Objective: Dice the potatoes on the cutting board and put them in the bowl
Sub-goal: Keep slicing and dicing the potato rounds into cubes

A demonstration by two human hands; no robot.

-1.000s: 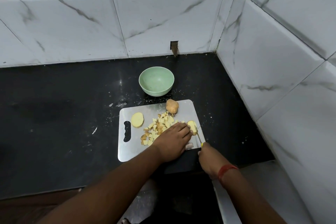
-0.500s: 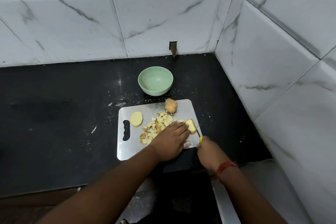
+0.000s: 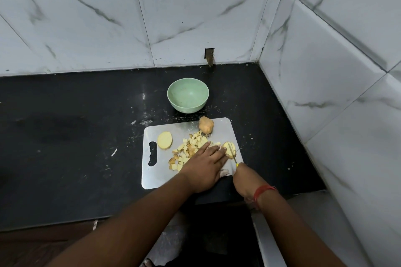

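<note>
We see a pale green bowl [image 3: 188, 95] on a black counter [image 3: 65, 136] flecked with white specks. The board [image 3: 152, 176] is silvery grey with a dark handle slot. On it, the dice [image 3: 191, 147] are pale yellow, some with brown skin; the slice [image 3: 165, 140] is pale yellow, and the whole potato [image 3: 206, 124] is tan. The knife [image 3: 234, 156] shows a yellow handle tip. A red thread [image 3: 261, 191] circles the right wrist. The wall tiles [image 3: 195, 24] are white with grey-green marble veins.
</note>
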